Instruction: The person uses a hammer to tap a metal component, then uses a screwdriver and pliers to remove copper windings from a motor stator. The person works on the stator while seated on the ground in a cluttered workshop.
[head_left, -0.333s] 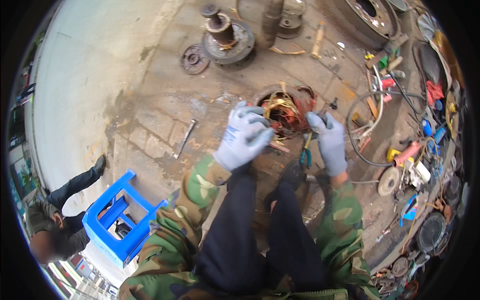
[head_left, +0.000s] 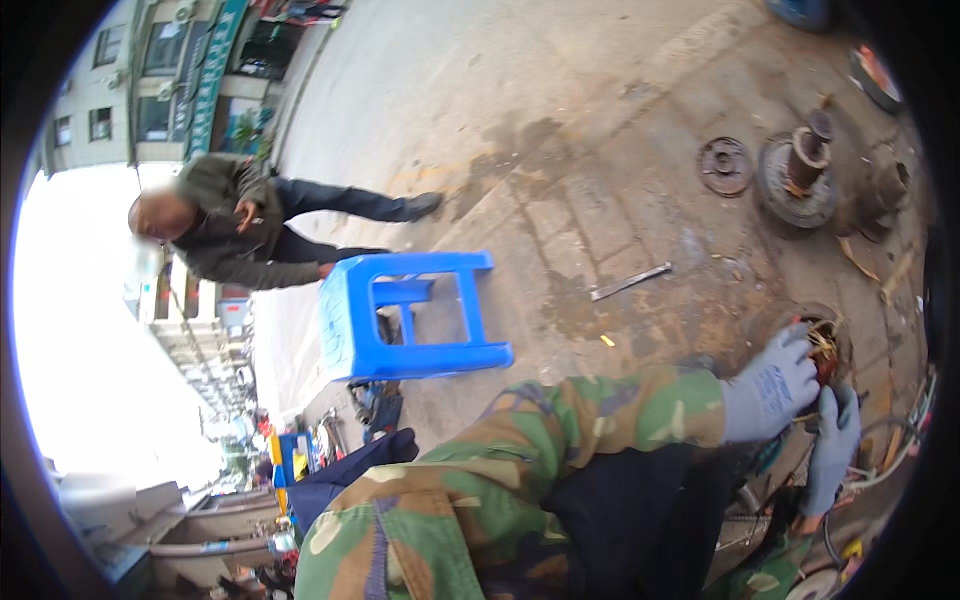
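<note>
At the right, a round motor housing (head_left: 824, 340) with loose copper-coloured winding wires lies on the ground. Both my hands are at it, in pale grey-blue work gloves. My left hand (head_left: 775, 388) bends its fingers over the near edge of the wires; the fingertips are hidden. Just below it, my right hand (head_left: 836, 440) reaches up to the same housing with fingers closed together. Whatever either hand pinches is too small to make out. A flat metal chisel-like bar (head_left: 632, 282) rests on the paving left of the housing.
A blue plastic stool (head_left: 342, 325) stands left of me, with a person (head_left: 235, 225) in dark clothes beyond it. A flanged metal hub with a shaft (head_left: 797, 190) and a round disc (head_left: 725, 167) sit on the far paving. Hoses (head_left: 885, 470) lie at the lower right.
My view has swung to the left, so the stool and person sit more centrally and the housing has shifted to the right edge. Both hands remain at the housing, the left closer against the wires.
</note>
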